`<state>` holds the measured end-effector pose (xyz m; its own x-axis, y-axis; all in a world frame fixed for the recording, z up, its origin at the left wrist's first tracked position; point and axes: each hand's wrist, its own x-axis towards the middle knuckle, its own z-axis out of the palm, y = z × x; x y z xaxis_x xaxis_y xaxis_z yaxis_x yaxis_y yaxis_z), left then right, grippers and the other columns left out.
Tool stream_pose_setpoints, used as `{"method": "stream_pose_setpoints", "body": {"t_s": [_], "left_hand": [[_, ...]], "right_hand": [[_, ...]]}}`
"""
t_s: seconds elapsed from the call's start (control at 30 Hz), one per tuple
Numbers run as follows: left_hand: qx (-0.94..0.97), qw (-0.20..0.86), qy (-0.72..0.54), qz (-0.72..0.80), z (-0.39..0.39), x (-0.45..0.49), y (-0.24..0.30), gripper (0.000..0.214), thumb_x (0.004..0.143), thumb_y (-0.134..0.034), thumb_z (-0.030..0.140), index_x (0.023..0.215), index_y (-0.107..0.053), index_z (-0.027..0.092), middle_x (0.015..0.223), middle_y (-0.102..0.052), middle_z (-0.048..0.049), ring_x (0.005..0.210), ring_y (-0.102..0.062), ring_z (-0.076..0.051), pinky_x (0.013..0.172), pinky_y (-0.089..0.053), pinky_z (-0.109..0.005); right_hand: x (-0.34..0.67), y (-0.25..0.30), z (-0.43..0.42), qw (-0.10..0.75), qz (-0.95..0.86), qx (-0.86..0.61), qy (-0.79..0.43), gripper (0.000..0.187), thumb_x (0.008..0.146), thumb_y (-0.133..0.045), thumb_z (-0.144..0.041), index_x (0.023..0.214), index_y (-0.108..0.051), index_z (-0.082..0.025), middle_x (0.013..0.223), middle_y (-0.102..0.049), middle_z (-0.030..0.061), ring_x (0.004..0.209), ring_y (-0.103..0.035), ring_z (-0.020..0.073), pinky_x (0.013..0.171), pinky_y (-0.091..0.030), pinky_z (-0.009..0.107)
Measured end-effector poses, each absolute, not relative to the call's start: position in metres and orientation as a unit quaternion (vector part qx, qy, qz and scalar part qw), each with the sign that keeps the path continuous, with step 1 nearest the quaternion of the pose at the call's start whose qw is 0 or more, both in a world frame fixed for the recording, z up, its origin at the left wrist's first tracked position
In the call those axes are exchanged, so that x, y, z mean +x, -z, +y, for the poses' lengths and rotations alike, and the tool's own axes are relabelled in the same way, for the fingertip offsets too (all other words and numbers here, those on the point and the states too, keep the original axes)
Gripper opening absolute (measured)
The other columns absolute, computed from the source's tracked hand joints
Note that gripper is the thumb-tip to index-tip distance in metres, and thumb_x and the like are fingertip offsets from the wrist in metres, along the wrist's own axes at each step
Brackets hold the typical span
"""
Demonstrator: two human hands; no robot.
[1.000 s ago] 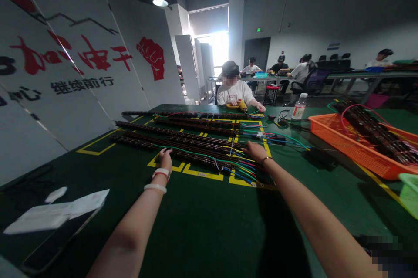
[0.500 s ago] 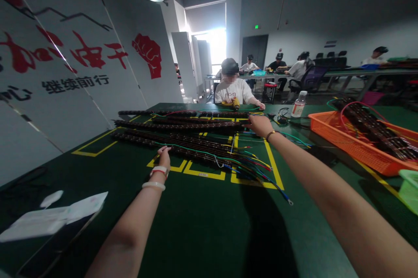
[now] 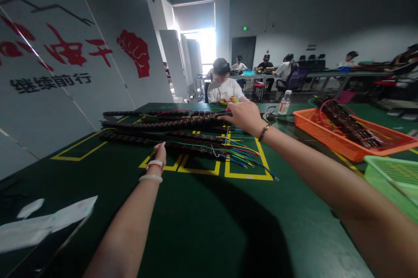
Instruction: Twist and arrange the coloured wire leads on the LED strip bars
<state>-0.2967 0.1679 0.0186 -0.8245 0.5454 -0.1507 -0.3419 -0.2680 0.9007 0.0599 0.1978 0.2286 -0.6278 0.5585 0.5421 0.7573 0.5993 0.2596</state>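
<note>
Several long dark cable bundles lie side by side across the green table. My right hand (image 3: 245, 116) is closed around the right end of a farther cable bundle (image 3: 170, 122), which it holds a little raised. My left hand (image 3: 160, 152) has its fingers closed at the near edge of the closest cable bundle (image 3: 137, 139); part of its grip is hidden. Green, red, yellow and blue wires (image 3: 243, 152) fan out from the closest bundle's right end, some tipped with ring terminals (image 3: 277, 178).
Yellow tape (image 3: 75, 158) marks the table. To the right stand an orange basket (image 3: 329, 140) holding more dark cables, a green basket (image 3: 388, 173) and a bottle (image 3: 285, 103). White packaging (image 3: 55, 221) lies front left. A co-worker (image 3: 225, 88) sits opposite.
The head view has swung right. My right hand has drawn closer and lifted its end of the farther bundle. My left hand stays at the near bundle.
</note>
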Motion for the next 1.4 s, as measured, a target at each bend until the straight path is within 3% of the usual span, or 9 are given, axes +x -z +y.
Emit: {"method": "stream_pose_setpoints", "body": {"t_s": [0.1,0.17,0.3,0.43,0.73,1.4], "left_hand": [[0.067,0.275,-0.818,0.501,0.161,-0.281,-0.031,0.036,0.088,-0.05,0.037,0.117,-0.052,0.017,0.118,-0.054,-0.0088,0.099,-0.056,-0.019,0.083,-0.049,-0.04],[0.066,0.306,-0.826,0.468,0.153,-0.271,-0.041,0.035,0.092,-0.036,0.042,0.109,-0.054,0.018,0.111,-0.057,-0.0077,0.097,-0.058,-0.017,0.081,-0.049,-0.035],[0.077,0.407,-0.813,0.409,0.13,-0.257,-0.061,0.056,0.092,-0.012,0.05,0.09,-0.056,0.016,0.093,-0.06,-0.0105,0.088,-0.06,-0.019,0.074,-0.05,-0.033],[0.075,0.443,-0.813,0.371,0.107,-0.25,-0.08,0.046,0.09,-0.023,0.052,0.089,-0.053,0.016,0.088,-0.059,-0.0076,0.084,-0.06,-0.018,0.072,-0.05,-0.032],[0.07,0.437,-0.842,0.308,0.053,-0.245,-0.119,0.023,0.081,-0.042,0.032,0.09,-0.052,0.013,0.079,-0.057,-0.007,0.074,-0.059,-0.018,0.065,-0.05,-0.03],[0.08,0.443,-0.856,0.253,-0.019,-0.22,-0.123,0.017,0.072,-0.047,0.015,0.088,-0.052,0.012,0.081,-0.058,-0.0088,0.08,-0.062,-0.019,0.068,-0.053,-0.03]], "right_hand": [[0.06,-0.221,0.167,0.204,-0.877,-0.367,0.233,0.061,0.088,-0.029,-0.067,0.089,-0.06,-0.014,0.079,-0.067,0.0113,0.068,-0.058,0.0191,0.056,-0.025,0.027],[0.061,-0.213,0.151,0.2,-0.882,-0.367,0.219,0.058,0.088,-0.031,-0.065,0.088,-0.06,-0.015,0.077,-0.067,0.0108,0.066,-0.058,0.0184,0.055,-0.025,0.027],[0.064,-0.193,0.126,0.204,-0.886,-0.372,0.188,0.051,0.088,-0.036,-0.062,0.085,-0.058,-0.016,0.076,-0.067,0.0088,0.066,-0.059,0.0184,0.053,-0.024,0.027],[0.066,-0.17,0.1,0.223,-0.886,-0.374,0.158,0.047,0.09,-0.035,-0.058,0.082,-0.055,-0.016,0.076,-0.066,0.0074,0.068,-0.06,0.0183,0.053,-0.026,0.027],[0.068,-0.142,0.051,0.332,-0.864,-0.349,0.15,0.04,0.093,-0.034,-0.05,0.085,-0.053,-0.016,0.077,-0.064,0.0076,0.071,-0.057,0.018,0.059,-0.031,0.028],[0.09,-0.142,0.004,0.408,-0.859,-0.262,0.165,0.032,0.093,-0.04,-0.042,0.085,-0.057,-0.015,0.073,-0.06,0.0047,0.065,-0.051,0.0157,0.061,-0.032,0.028]]}}
